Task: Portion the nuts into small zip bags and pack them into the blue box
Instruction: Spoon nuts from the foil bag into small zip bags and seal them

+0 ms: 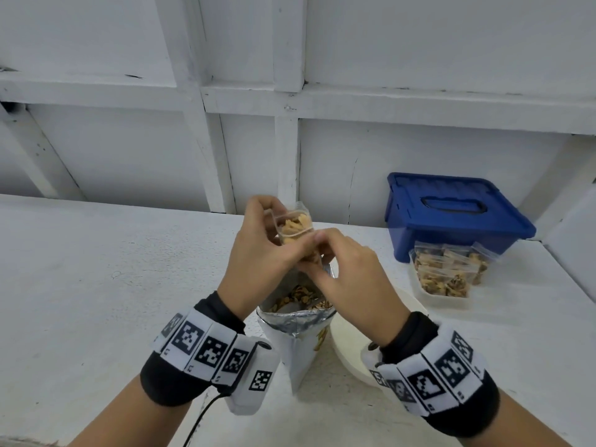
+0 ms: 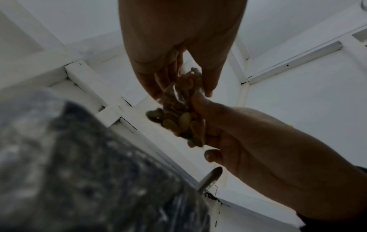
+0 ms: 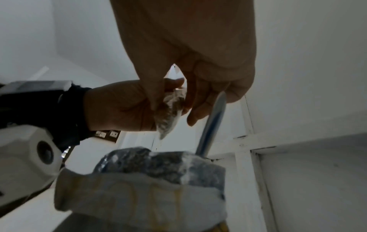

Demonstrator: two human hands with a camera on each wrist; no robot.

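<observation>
Both hands raised above the open foil nut bag (image 1: pixel 295 321), centre of the white table (image 1: pixel 96 269). Left hand (image 1: pixel 258 253) fingers curled round one small zip bag (image 1: pixel 295 225), mouth open, filled with nuts. Right hand (image 1: pixel 346 269) pinches the same bag's lower part, thumb and fingertips closed on it. One metal handle (image 3: pixel 211 125) stands in the foil bag. Far right: one blue box (image 1: pixel 451 214), lid on. Just in front, one clear tub (image 1: pixel 442 279) of filled zip bags; count unclear.
</observation>
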